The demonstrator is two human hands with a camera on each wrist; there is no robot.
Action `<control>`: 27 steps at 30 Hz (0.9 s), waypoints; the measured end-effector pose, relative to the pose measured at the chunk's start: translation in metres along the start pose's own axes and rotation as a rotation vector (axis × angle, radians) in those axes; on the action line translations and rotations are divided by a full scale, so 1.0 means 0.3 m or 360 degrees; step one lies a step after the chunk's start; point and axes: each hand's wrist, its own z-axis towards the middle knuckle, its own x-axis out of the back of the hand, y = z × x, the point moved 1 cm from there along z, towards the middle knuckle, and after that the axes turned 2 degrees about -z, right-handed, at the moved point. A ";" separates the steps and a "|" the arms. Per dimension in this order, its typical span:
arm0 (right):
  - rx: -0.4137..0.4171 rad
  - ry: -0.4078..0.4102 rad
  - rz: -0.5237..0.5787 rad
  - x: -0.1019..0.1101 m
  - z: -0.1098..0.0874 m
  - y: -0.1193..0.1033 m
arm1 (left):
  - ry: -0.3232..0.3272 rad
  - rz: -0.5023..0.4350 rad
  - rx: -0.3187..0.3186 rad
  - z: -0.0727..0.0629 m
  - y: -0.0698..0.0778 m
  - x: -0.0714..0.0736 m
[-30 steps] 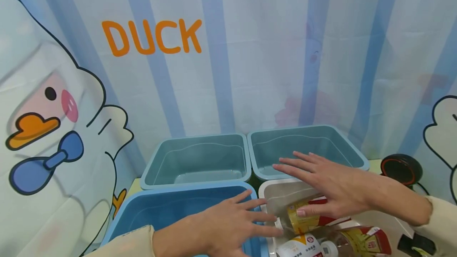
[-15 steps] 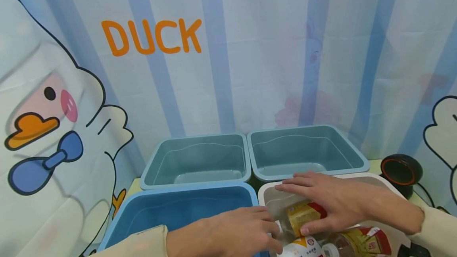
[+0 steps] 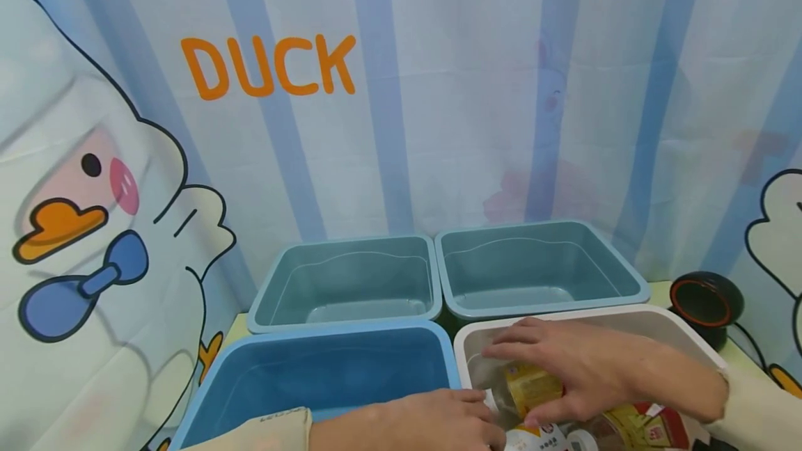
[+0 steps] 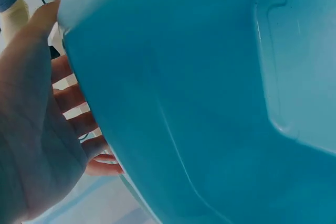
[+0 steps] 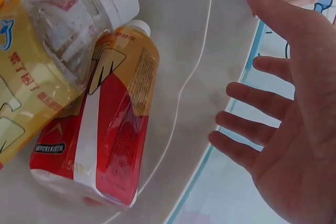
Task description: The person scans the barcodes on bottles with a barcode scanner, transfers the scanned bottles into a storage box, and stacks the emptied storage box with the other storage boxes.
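Observation:
My right hand (image 3: 583,367) hangs over the white bin (image 3: 466,346), fingers spread, holding nothing. Beneath it lies a clear plastic bottle with a yellow and red label (image 3: 532,388). In the right wrist view, a red and yellow bottle (image 5: 110,119) lies beside a larger yellow-labelled bottle (image 5: 37,82), apart from that hand (image 5: 299,108). A white bottle (image 3: 539,437) and another labelled bottle (image 3: 645,426) are nearer the front. My left hand (image 3: 420,423) is at the side between the blue bin (image 4: 157,77) and the white one, its fingers loosely bent with no object seen in them.
Two grey-green bins (image 3: 344,284) stand side by side at the back, the right one (image 3: 514,273) behind the white bin. A round black device (image 3: 706,301) with a cable sits at the right. A duck-printed curtain (image 3: 464,89) hangs behind.
Both hands have come down toward the white bin. The left hand's spread fingers have bent and it has dropped lower in view; the right hand has lowered over the bottles.

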 end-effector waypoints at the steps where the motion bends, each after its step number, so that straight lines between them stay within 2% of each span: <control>1: 0.0000 -0.0012 0.0008 -0.003 0.002 -0.001 | -0.0016 -0.0028 0.0006 0.006 -0.003 -0.009; 6: -0.0015 -0.0135 0.0029 -0.023 0.017 0.002 | -0.0042 -0.0285 0.0092 0.024 -0.023 -0.056; 9: -0.0067 -0.0214 0.0029 -0.033 0.030 0.008 | -0.0051 -0.0354 0.0136 0.022 -0.016 -0.048; 11: -0.0114 -0.0272 0.0039 -0.040 0.039 0.010 | -0.0072 -0.0360 0.0156 0.015 -0.002 -0.020; 14: -0.0169 -0.0329 0.0050 -0.052 0.052 0.013 | -0.0100 -0.0351 0.0191 0.015 0.007 -0.003; 17: -0.0184 -0.0337 0.0013 -0.068 0.065 0.017 | -0.0122 -0.0340 0.0200 0.027 -0.003 -0.024; 21: -0.0200 -0.0339 -0.0094 -0.091 0.080 0.025 | -0.0163 -0.0244 0.0192 0.041 -0.013 -0.047; 27: -0.0272 -0.0378 -0.0198 -0.110 0.092 0.034 | -0.0187 -0.0172 0.0218 0.019 0.021 0.014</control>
